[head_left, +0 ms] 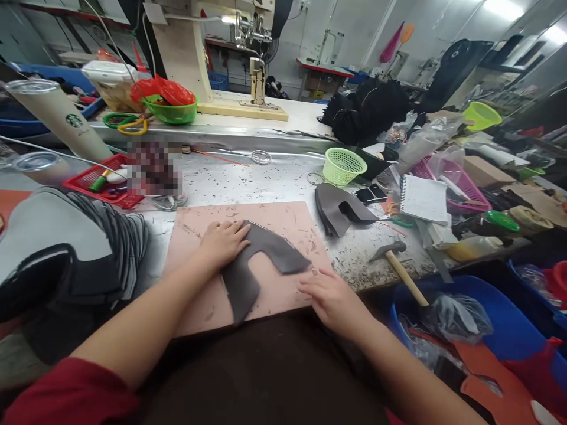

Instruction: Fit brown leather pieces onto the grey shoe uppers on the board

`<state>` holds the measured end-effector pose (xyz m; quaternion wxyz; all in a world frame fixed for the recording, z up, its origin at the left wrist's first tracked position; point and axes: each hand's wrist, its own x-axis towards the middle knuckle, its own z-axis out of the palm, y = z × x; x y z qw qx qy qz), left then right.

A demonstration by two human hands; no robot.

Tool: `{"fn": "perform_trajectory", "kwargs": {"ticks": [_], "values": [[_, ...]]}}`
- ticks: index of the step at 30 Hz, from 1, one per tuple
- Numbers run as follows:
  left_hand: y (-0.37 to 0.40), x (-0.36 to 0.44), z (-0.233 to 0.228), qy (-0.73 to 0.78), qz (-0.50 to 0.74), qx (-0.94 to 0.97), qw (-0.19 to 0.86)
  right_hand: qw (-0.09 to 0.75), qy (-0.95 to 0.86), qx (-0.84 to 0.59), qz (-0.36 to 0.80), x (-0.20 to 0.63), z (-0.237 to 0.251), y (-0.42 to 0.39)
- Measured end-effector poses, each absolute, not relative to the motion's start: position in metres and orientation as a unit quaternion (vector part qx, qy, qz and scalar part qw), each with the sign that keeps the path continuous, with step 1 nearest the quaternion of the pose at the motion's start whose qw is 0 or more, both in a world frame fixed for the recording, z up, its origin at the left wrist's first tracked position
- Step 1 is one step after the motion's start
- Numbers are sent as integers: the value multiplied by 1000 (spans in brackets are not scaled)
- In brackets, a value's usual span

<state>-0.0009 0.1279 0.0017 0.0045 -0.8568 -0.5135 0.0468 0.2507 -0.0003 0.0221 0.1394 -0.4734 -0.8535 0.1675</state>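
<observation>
A dark grey, horseshoe-shaped piece of sheet material (243, 277) lies on a pinkish board (199, 307) in front of me. My left hand (225, 243) rests flat with fingers stretched over the piece's upper left edge. Near its right tip, my right hand (330, 295) is over the board's right edge, fingers extended and nothing visible held in them. Whether its fingertips touch the board I cannot tell. More grey pieces of similar shape (339, 206) lie in a pile beyond the board to the right.
To the right are a hammer (403, 274), a spiral notebook (424, 199) and a blue bin (500, 313). A green basket (343, 166) stands further back. Layered pieces (88, 242), a red tray (106, 183) and a tumbler (62, 115) are at left; behind is a sewing machine (257, 77).
</observation>
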Motion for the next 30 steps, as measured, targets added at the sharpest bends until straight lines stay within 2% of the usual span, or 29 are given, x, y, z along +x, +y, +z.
{"fn": "perform_trajectory", "kwargs": {"ticks": [5, 10, 18, 21, 27, 30], "values": [[95, 4, 0, -583, 39, -810, 58, 174, -820, -514, 181, 233, 16, 20], [80, 12, -1, -609, 62, -790, 30, 179, -791, -540, 226, 213, 7, 30], [48, 29, -24, -567, -19, -823, 7, 219, -775, -541, 242, 210, 2, 31], [44, 33, -26, -573, -32, -819, 3, 231, -774, -546, 221, 210, -2, 30], [45, 33, -24, -582, -32, -812, -10, 190, -799, -555, 135, 199, -7, 27], [49, 31, -19, -596, -34, -799, -68, 196, -817, -531, 107, 190, -2, 26]]}}
